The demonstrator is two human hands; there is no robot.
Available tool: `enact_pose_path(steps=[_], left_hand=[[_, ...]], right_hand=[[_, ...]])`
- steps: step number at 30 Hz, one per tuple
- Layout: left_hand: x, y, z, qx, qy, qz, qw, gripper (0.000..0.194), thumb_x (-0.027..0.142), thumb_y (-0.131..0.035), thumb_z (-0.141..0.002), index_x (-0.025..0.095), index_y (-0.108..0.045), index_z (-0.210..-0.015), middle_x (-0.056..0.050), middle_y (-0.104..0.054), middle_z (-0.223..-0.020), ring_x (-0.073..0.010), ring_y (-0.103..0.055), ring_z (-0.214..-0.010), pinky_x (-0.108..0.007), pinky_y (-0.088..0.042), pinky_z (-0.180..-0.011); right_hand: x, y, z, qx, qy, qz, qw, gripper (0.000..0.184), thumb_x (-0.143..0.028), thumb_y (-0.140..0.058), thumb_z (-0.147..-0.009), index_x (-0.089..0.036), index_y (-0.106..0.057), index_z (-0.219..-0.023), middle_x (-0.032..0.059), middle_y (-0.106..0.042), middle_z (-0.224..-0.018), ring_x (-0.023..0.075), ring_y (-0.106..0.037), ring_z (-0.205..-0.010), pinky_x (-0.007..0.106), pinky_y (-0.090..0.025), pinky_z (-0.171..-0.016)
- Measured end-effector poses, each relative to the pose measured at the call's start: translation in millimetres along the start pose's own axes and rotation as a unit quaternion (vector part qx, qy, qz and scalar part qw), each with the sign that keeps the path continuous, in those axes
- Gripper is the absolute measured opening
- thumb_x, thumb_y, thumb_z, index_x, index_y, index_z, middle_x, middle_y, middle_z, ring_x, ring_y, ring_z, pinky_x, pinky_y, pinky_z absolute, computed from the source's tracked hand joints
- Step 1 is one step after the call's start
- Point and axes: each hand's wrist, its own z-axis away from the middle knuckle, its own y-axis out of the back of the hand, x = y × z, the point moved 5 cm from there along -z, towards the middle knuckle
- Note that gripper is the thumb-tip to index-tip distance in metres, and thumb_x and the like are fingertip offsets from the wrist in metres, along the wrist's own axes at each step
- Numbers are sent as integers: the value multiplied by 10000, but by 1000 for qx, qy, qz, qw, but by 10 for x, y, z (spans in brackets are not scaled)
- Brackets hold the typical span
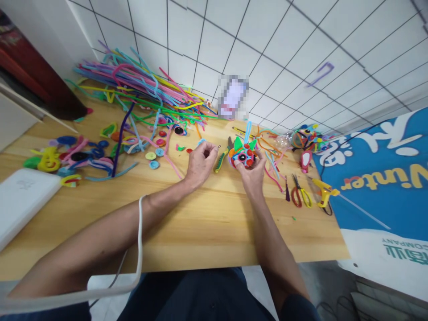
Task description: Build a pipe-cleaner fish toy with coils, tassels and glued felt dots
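My right hand [251, 173] grips a small pipe-cleaner figure [244, 153], round and multicoloured with green ears, red and black buttons and a light blue loop on top. It rests on the wooden table [207, 223]. My left hand [200, 161] is to its left, fingers pinched on something small that I cannot make out. A green-handled tool [221, 159] lies between the two hands. Small round coiled pieces [153, 158] lie left of my left hand.
A big heap of coloured pipe cleaners [143, 89] fills the back left. Coiled shapes [73, 156] and a white box [23, 200] sit at the left. Red and yellow scissors [301, 194], a yellow glue gun [324, 192] and another figure [304, 137] are at the right, beside a blue banner [384, 178].
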Motion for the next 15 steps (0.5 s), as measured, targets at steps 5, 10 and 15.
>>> enact_pose_path(steps=[5,10,15], left_hand=[[261,-35,101,-22,-110,-43,993,126,226,-632,-921,187,-633,-802,16,-649,-724,-112,-549,-627,-251,-459,-644],[444,-71,238,-37,-184,-81,979,126,189,-638,-930,183,-648,-804,10,-666,-715,-108,-568,-628,-241,-451,-615],[503,-84,300,-36,-201,-88,975,113,160,-639,-928,177,-648,-816,14,-686,-728,-95,-573,-618,-224,-460,-611]], right_hand=[[-131,62,61,-3,49,-157,986,754,-456,-840,-729,-252,-455,-1344,92,-662,-1272,230,-687,-1133,418,-552,-1030],[-194,11,169,3,58,-212,976,762,-442,-853,-718,-260,-474,-1353,69,-649,-1246,225,-683,-1116,433,-545,-1046],[-233,31,209,39,72,-201,976,802,-445,-850,-725,-255,-454,-1396,93,-608,-1317,230,-663,-1158,428,-546,-1041]])
